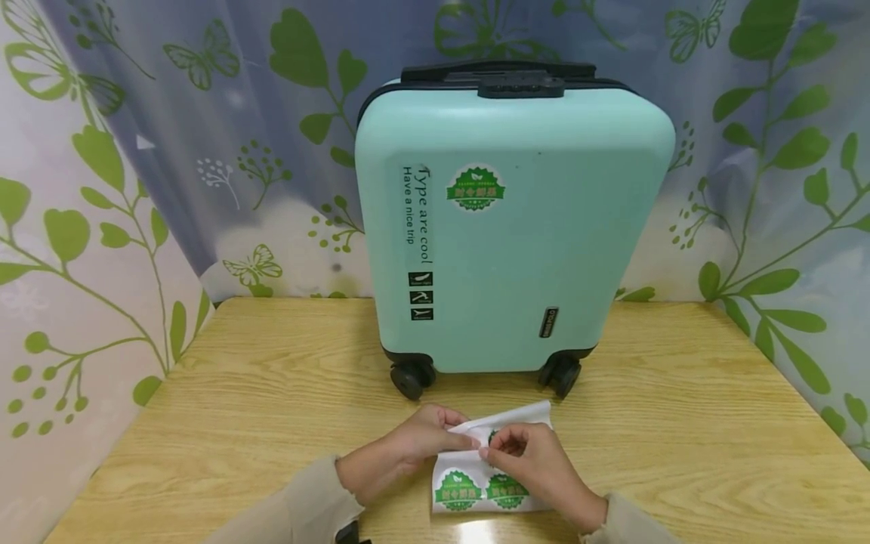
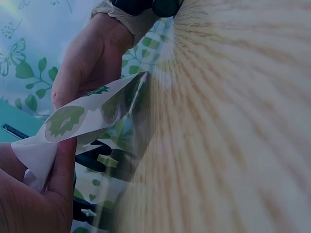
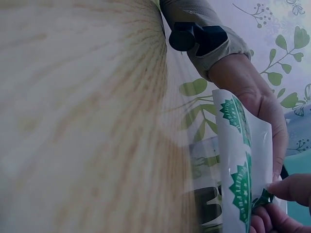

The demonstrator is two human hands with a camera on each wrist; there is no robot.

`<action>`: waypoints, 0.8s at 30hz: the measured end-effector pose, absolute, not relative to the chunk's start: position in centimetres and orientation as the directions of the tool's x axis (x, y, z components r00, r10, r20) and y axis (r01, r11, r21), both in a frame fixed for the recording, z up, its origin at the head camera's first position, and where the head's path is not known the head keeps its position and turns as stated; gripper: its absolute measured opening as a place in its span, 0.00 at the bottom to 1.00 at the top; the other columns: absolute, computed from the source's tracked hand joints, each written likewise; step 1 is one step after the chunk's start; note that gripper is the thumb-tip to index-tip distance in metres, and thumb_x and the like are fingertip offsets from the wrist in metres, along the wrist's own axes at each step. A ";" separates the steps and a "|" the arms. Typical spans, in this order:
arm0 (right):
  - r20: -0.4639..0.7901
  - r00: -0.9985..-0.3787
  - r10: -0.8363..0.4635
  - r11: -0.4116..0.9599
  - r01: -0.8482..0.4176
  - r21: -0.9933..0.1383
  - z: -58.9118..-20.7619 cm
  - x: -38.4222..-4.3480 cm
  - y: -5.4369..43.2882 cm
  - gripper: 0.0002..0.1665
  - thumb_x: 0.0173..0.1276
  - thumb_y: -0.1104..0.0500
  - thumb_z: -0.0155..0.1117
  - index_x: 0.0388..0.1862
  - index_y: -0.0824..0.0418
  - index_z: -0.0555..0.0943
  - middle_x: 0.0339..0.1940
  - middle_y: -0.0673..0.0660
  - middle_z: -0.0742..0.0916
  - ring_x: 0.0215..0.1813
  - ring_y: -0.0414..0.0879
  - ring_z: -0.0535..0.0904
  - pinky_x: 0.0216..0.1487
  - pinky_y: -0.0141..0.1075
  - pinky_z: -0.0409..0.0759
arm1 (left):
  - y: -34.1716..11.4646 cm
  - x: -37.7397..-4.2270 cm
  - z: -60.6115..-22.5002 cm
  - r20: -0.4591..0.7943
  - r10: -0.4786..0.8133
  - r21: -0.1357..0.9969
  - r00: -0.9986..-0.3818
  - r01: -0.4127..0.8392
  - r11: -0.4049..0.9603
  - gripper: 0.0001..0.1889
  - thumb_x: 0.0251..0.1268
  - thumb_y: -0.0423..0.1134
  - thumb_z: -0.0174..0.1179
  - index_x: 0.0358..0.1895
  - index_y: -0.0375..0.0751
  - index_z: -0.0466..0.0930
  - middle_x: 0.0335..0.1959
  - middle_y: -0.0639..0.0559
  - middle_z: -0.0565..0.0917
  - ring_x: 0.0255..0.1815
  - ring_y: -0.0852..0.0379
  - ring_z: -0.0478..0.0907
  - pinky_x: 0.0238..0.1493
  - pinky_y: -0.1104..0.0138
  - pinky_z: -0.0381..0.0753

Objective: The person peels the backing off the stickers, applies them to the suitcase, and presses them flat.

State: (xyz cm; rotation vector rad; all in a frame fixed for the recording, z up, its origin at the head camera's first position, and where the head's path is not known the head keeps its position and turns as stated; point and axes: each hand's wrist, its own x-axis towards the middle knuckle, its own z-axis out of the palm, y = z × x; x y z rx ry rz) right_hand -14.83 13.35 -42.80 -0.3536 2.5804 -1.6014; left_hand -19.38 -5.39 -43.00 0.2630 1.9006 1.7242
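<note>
Between the right hand's [image 1: 544, 462] thumb and fingertips, drawn to a small pinch, a green-printed sticker [image 3: 264, 198] was held at the bend of the white sheet [image 1: 464, 460]; whether it was free of the backing, I could not tell. The left hand's [image 1: 421, 438] grip pinched the sheet's left side, thumb on top (the other fingers were partly hidden beneath). Two more stickers [image 1: 458, 489] showed on the near part. Straight ahead of both hands, just beyond the sheet, the mint suitcase [image 1: 510, 242] stood on the bench [image 1: 272, 393], long axis upright, broad face toward them, neither hand clearly nearer. One round badge [image 1: 476, 187] sat high on it, left of centre.
</note>
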 end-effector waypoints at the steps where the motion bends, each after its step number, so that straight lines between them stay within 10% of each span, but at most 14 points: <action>1: 0.049 -0.969 -0.244 0.420 -0.151 -0.895 -42.8 -14.8 13.4 0.12 0.59 0.55 0.70 0.27 0.63 0.82 0.23 0.51 0.84 0.24 0.37 0.76 0.28 0.29 0.76 | -5.4 -19.4 -43.0 -0.269 0.491 0.963 -0.829 -0.218 0.160 0.12 0.54 0.24 0.62 0.43 0.22 0.79 0.30 0.51 0.85 0.27 0.64 0.79 0.35 0.72 0.80; 24: 0.021 -0.962 -0.271 0.378 -0.126 -0.917 -42.9 -15.0 13.4 0.09 0.60 0.60 0.68 0.30 0.67 0.82 0.26 0.54 0.84 0.26 0.37 0.77 0.29 0.29 0.77 | -5.7 -19.3 -42.9 -0.245 0.478 0.968 -0.843 -0.188 0.166 0.12 0.53 0.25 0.63 0.41 0.22 0.80 0.29 0.48 0.85 0.27 0.63 0.79 0.34 0.73 0.80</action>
